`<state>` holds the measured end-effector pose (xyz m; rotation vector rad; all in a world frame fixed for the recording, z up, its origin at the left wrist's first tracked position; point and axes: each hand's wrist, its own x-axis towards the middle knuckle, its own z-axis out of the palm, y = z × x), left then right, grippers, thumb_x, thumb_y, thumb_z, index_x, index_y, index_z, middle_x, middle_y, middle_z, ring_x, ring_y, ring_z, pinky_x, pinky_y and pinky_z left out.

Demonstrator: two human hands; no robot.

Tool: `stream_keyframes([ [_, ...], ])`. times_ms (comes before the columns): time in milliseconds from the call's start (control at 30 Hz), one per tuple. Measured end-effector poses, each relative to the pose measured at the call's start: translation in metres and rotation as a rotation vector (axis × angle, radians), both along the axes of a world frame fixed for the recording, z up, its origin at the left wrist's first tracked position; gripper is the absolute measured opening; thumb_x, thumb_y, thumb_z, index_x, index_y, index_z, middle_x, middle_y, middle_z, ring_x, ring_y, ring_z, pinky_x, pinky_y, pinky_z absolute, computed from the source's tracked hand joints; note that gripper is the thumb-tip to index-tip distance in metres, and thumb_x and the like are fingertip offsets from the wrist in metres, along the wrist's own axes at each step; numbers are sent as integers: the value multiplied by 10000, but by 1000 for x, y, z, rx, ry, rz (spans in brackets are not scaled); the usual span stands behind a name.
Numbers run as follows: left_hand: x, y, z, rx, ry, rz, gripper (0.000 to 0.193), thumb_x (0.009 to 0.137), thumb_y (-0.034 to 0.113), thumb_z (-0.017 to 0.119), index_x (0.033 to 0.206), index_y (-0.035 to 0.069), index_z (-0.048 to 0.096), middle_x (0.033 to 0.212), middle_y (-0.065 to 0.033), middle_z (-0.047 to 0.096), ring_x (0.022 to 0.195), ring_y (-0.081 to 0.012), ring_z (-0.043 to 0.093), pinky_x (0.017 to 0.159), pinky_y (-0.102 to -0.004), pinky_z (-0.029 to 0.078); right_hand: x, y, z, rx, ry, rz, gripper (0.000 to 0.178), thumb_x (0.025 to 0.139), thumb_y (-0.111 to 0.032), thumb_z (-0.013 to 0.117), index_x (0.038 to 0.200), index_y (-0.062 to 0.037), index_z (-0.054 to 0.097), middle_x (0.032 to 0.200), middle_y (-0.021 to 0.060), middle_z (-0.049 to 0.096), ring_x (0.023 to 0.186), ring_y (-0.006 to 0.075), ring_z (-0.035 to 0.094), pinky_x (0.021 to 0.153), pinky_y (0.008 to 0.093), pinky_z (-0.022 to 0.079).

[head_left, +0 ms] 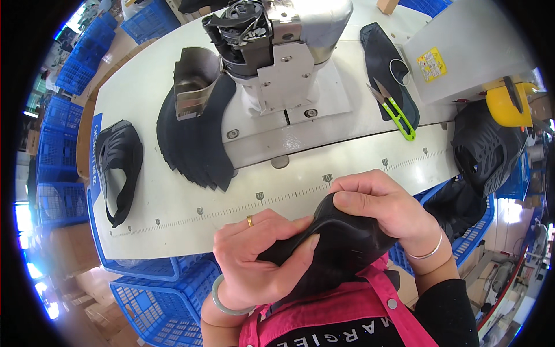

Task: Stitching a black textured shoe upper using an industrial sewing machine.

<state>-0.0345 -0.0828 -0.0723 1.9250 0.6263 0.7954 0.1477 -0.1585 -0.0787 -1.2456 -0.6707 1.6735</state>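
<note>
Left hand (260, 254): thumb and finger pinched tight on the black piece (350, 240).
Right hand (390, 208): thumb and fingers pinch its top edge.
Black piece: bent between both hands, in front of the pink apron (324, 302).
On the table (173, 234): sewing machine (303, 72), green snips (400, 120), fanned black cloth (193, 139), black shoe top (117, 140) at far left.

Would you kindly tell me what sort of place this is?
Probably a shoe-making workshop: what looks like a sewing machine stands on the white worktable, a black shoe upper lies near its left edge, and blue plastic crates are stacked nearby.
</note>
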Motion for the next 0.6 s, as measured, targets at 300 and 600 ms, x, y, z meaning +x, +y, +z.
stream_keyframes([
  [300, 12, -19, -5, 215, -30, 36, 284, 575, 8, 728, 848, 3, 650, 644, -69, 585, 487, -150, 563, 449, -220, 439, 11, -5, 21, 382, -533, 76, 354, 703, -231, 725, 903, 15, 568, 724, 89, 591, 653, 141, 551, 597, 256, 437],
  [600, 15, -40, -11, 149, 0, -45, 304, 575, 22, 748, 860, 8, 643, 718, -93, 624, 533, -164, 611, 495, -227, 477, 27, -18, 24, 305, -538, 208, 364, 607, -246, 697, 813, 39, 605, 629, 98, 577, 566, 143, 542, 528, 259, 430],
])
